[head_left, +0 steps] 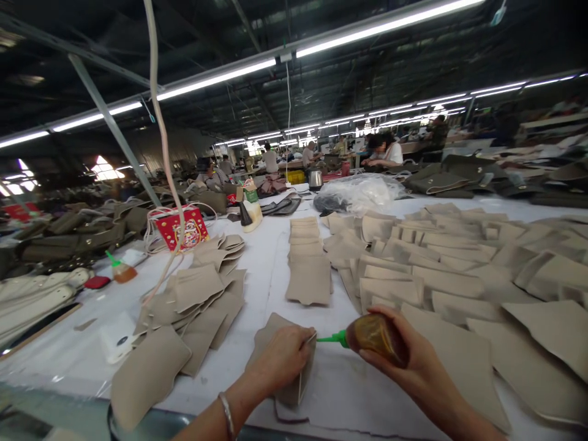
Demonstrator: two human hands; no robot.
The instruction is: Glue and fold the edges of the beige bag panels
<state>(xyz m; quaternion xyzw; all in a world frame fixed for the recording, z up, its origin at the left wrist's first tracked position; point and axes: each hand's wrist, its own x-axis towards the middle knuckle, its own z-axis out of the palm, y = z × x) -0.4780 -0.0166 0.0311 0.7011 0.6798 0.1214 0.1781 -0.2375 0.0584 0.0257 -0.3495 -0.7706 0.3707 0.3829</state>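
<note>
My left hand (pixel 283 355) pinches the edge of a beige leather piece (pixel 271 327), its fingers closed near the upper right corner. Part of that piece is folded up, and the hand covers much of it. In my right hand (pixel 413 352) lies a glue bottle (pixel 376 337) with amber liquid, tipped on its side. The bottle's green nozzle (pixel 334 338) points left and meets or nearly meets the edge of the piece beside my left fingertips; whether it touches I cannot tell.
Stacked beige pieces (pixel 309 275) stand in a row ahead. More beige pieces spread at right (pixel 436 269) and left (pixel 197 306). A second glue bottle (pixel 123 271), a red bag (pixel 179 228) and a hanging cable (pixel 163 135) are at left. Clear plastic wrap (pixel 362 191) lies behind; people work farther back.
</note>
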